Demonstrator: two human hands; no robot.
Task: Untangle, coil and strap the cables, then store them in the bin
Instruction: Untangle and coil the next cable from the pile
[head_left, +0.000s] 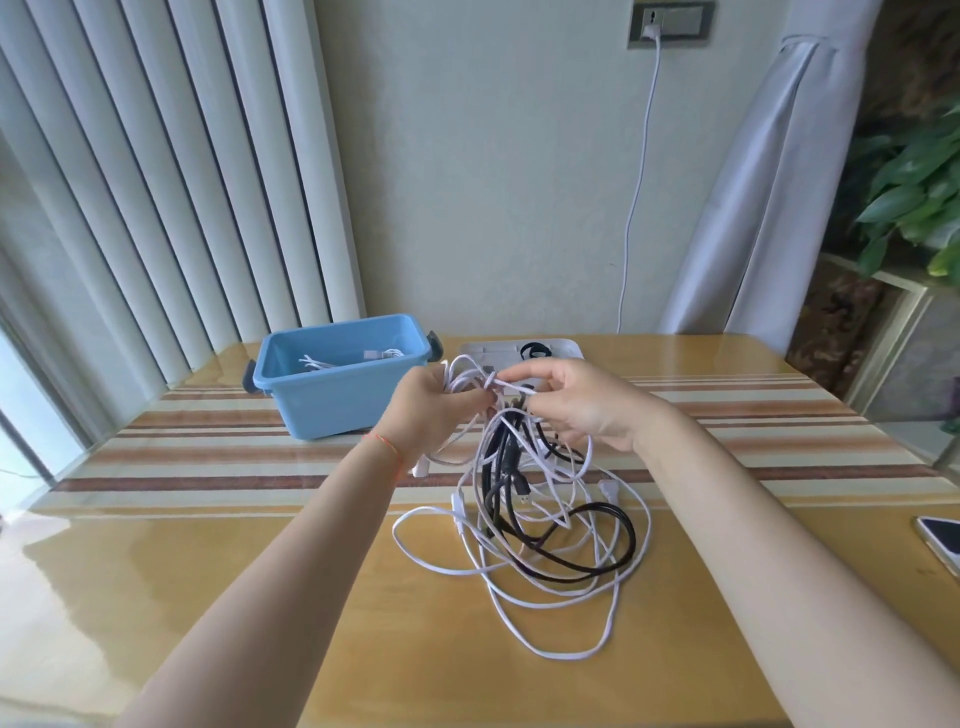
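Left hand: white loops of the tangle are gripped in curled fingers, above the table.
Right hand: a white strand is pinched at the knot.
Cable tangle: white and black, hung from both hands, the rest spread on the table.
Bin: blue, behind the left hand, white cables seen inside.

Tangled cables in both hands
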